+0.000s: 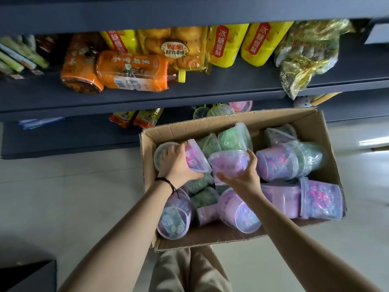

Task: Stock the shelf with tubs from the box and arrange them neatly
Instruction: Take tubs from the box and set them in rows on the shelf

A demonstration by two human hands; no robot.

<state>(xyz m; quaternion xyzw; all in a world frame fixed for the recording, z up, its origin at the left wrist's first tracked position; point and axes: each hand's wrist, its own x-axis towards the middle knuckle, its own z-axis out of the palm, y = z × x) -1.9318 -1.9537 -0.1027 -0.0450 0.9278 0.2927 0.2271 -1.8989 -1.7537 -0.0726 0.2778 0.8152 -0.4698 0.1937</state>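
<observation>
From the head camera, the floor [73, 186] is of pale, shiny tiles, and an open cardboard box [273, 116] stands on it, just before a dark blue-grey shelf unit. The box is full of clear tubs with purple or green contents, most lying on their sides in disorder.

The left hand [176, 163], with a dark band at the wrist, has its fingers curled round a purple tub [196, 159] in the left part of the box. The right hand [244, 175] grasps a second purple tub [228, 165] just beside it, thumb below and fingers over the rim. Both tubs are tilted and are inside the box.

The middle shelf board [189, 89] carries orange bottles [132, 70] lying down, yellow bottles [228, 47] and a gold bag [305, 60]. On the lowest shelf [73, 135], behind the box, a few shelved tubs [241, 105] are partly hidden. A dark object [27, 277] fills the lower left corner.
</observation>
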